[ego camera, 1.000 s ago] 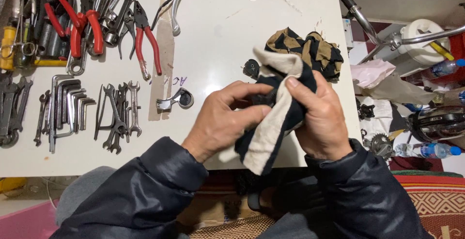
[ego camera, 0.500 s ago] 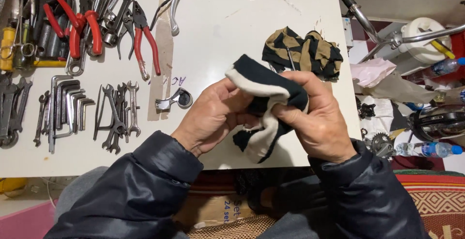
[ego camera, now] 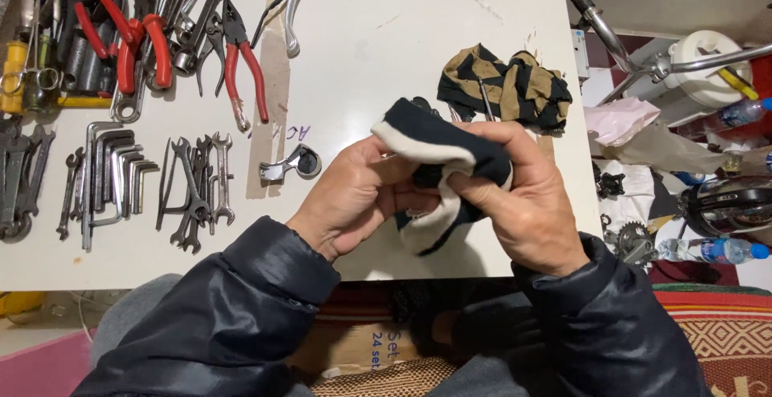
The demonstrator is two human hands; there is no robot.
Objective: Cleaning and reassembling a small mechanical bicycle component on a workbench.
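Closest to the camera, two dark puffy jacket sleeves lead up to both hands, which meet over the front edge of the white worktable [ego camera: 386,59]; the left hand [ego camera: 354,196] and right hand [ego camera: 523,204] are each curled tight around one bunched-up black cloth with a cream lining [ego camera: 438,156], fingers clamped on it from either side, held just above the tabletop near the table's right half; can't tell if anything's wrapped inside it. Just past the left hand sits one small shiny metal clamp part [ego camera: 291,164], next to a strip of brown cardboard [ego camera: 269,115]; further left there's a row of grey spanners [ego camera: 197,188] and a bunch of bent hex keys [ego camera: 112,176], too overlapped to count properly. Behind the hands lies one crumpled tan-and-black striped rag [ego camera: 507,83]. At the far left corner, three red-handled pliers [ego camera: 241,63] in a heap of tools.
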